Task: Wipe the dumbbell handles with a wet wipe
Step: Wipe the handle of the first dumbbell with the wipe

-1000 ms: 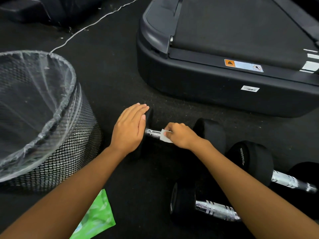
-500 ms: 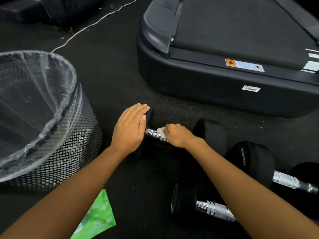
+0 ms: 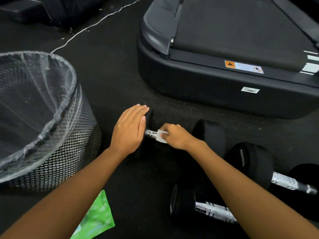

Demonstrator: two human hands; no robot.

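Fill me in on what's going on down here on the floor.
A person is cleaning dumbbells on the gym floor. The right hand presses a white wet wipe around the chrome handle of the nearest dumbbell, while the left hand lies flat on its end weight to steady it. Two more dumbbells lie to the right, handles bare. A green wipes packet and a lined mesh bin sit on the left.

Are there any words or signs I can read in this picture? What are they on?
Orange warning sticker on the treadmill: a triangle sign shows, the words are too small to read.
White barcode label on the treadmill: too small to read.
White brand lettering on a dumbbell head: too blurred to read.
Green wipes packet: no readable words.
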